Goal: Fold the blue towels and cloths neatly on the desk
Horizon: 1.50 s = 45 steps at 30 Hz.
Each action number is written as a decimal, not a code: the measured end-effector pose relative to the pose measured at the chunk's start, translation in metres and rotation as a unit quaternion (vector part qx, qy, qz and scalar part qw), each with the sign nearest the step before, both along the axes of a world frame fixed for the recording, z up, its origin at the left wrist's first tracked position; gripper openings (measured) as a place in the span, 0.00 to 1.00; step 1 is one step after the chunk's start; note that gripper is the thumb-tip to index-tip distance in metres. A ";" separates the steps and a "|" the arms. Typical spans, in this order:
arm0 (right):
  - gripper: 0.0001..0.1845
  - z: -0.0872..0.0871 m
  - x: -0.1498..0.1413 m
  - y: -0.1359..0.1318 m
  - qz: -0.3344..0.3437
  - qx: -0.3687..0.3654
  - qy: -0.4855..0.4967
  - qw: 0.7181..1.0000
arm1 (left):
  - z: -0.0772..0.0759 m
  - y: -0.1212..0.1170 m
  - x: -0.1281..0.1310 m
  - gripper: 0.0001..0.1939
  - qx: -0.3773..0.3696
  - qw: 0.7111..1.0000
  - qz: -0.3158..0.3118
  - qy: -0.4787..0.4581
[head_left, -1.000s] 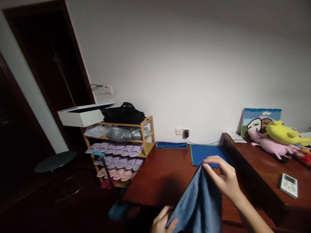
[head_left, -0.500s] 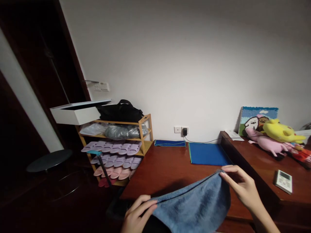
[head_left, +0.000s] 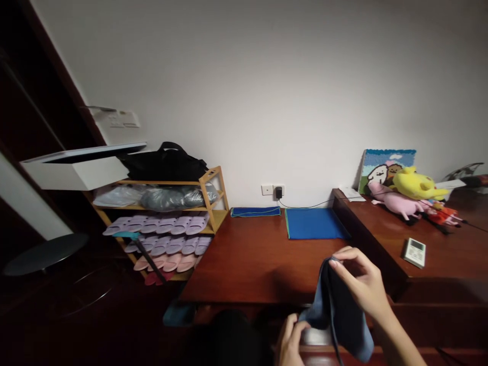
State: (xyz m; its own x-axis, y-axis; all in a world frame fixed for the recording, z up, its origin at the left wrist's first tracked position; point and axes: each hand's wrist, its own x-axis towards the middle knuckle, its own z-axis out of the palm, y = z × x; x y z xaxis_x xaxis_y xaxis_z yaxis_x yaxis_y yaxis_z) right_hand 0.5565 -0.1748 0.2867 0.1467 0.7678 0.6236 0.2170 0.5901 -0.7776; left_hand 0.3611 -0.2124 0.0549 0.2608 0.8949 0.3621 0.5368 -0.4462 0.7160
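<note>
Closer to its partner than half a second ago, the left hand (head_left: 292, 338) pinches an edge of blue cloth (head_left: 348, 315), hanging folded before the counter (head_left: 301, 254), its top clamped in the right hand (head_left: 364, 284). Repositioning seems underway; the next move calls for steady grips.

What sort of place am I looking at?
Likely a room in a home: a light-wooden rack holding lilac slippers, a yellow plush toy, and a red-brown wooden table.

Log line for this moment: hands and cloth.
left hand: holds blue-grey cloth, left end; right hand: pinches its top; cloth: hangs in folds
</note>
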 end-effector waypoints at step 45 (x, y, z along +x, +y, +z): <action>0.18 -0.036 0.070 0.000 -0.107 -0.048 -0.079 0.990 | 0.168 0.070 -0.150 0.29 0.071 0.915 0.213 -0.336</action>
